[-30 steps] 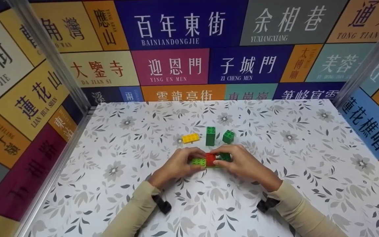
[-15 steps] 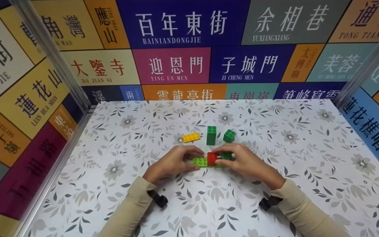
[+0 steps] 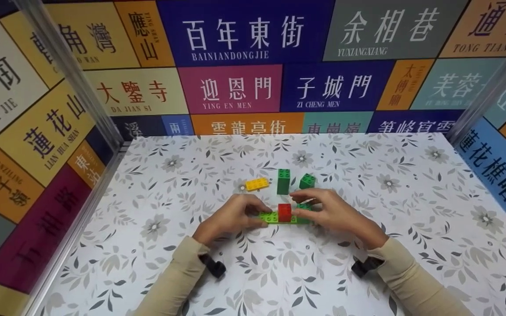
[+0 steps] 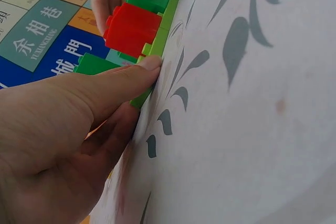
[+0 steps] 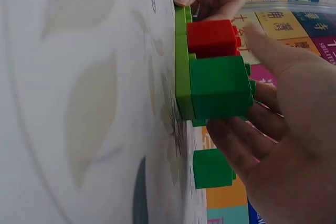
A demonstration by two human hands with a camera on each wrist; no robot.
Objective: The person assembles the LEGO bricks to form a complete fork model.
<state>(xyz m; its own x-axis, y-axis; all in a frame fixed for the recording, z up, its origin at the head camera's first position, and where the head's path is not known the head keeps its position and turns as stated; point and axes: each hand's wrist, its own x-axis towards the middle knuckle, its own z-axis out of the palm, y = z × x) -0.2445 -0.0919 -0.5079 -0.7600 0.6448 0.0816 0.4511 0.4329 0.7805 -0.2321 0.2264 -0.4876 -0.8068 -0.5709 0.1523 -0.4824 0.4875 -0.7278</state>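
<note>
Right hand (image 3: 336,214) has let go of red block (image 3: 284,213), grip parted, empty; left hand (image 3: 231,215) pinches lime base (image 3: 272,218), long axis left-right, studs up.

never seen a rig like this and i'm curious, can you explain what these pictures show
There's no machine here, just a person's bare left hand and right hand. The wide pictures are taken from the person's head, the close ones from each wrist. On the flowered surface are a yellow brick, a tall green block and a small green block. Nearer, a light green base carries a red block and another green block. The left hand pinches the base; the right hand grips nothing.
</note>
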